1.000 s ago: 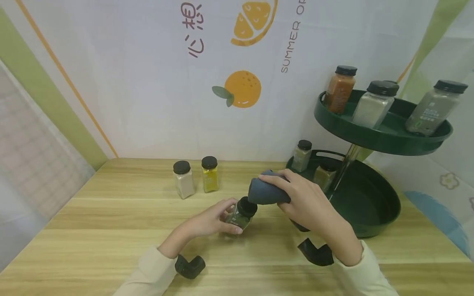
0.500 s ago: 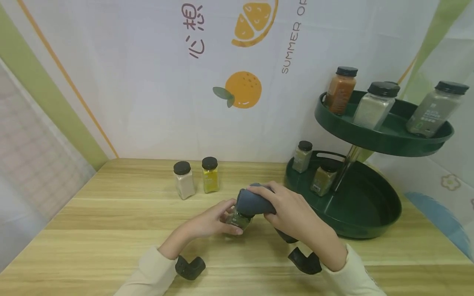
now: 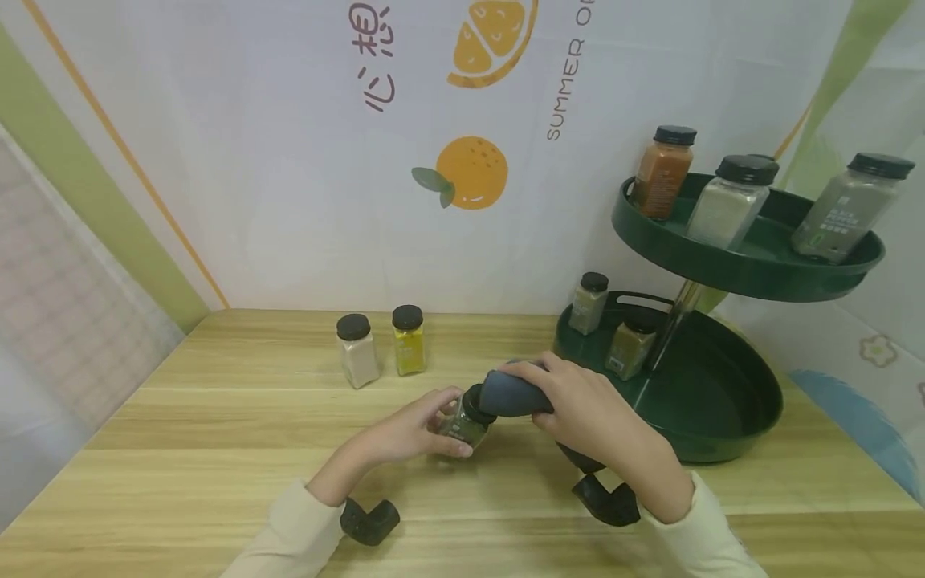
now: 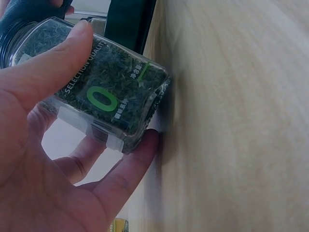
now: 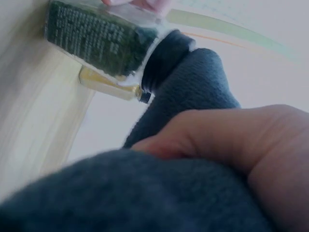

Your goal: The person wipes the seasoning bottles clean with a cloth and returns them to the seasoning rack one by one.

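A clear spice jar (image 4: 106, 82) of dried green herbs, with a black lid (image 5: 164, 60), leans to the right close over the table. My left hand (image 3: 426, 429) holds it, thumb on one side and fingers on the other. In my right hand (image 3: 588, 405) is a bunched dark blue-grey cloth (image 3: 515, 393), pinched between thumb and fingers. The cloth's end lies against the jar's lid, as the right wrist view shows. A loose fold of the cloth hangs below the right hand.
Behind my left hand stand a jar of pale powder (image 3: 358, 357) and a jar of yellow spice (image 3: 409, 347). On the right is a two-tier dark green rack (image 3: 751, 269) with several spice jars. Its lower tray (image 3: 715, 417) stands near my right forearm. A printed curtain (image 3: 289, 201) hangs behind.
The right hand brought the cloth down and left over the jar's lid, then drew it back slightly right, so part of the lid shows again. The left hand and jar stay nearly still.
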`<action>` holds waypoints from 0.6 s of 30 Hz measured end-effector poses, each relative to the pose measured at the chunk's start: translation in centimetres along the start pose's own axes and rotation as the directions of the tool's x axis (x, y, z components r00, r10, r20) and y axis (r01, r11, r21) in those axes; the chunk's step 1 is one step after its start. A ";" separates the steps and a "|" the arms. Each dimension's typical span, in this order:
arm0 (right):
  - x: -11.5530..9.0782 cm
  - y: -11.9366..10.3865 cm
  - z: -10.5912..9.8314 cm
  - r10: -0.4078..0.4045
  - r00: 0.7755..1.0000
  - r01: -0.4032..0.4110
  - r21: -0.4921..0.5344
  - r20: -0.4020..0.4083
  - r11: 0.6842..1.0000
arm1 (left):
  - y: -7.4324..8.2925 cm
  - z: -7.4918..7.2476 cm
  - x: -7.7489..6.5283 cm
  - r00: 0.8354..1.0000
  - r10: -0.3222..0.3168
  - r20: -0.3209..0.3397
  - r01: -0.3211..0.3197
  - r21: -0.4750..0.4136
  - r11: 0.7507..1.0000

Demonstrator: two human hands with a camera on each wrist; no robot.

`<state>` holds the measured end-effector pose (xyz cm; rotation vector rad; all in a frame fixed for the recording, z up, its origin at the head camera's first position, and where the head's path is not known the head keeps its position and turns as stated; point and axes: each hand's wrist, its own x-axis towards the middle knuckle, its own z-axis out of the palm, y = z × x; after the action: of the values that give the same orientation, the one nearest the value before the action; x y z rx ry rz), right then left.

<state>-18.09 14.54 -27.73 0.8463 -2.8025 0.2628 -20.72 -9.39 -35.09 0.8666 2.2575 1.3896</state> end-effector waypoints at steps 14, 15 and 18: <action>-0.5 1.0 -1.5 0.056 0.998 -0.057 -0.175 -0.005 0.983 | -0.3 0.0 -0.1 1.000 -0.003 -0.014 0.003 0.004 1.000; -0.5 0.9 -1.5 0.054 0.998 -0.056 -0.164 -0.017 0.985 | -0.4 0.0 0.0 1.000 -0.003 -0.013 0.003 0.003 1.000; -0.5 0.6 -1.6 0.026 0.998 -0.032 -0.110 -0.055 0.993 | -0.6 -0.1 0.2 1.000 0.001 -0.004 -0.001 -0.009 1.000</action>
<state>-17.81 15.65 -26.36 0.7628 -2.7525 0.1309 -21.07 -9.50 -35.57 0.8627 2.2521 1.4025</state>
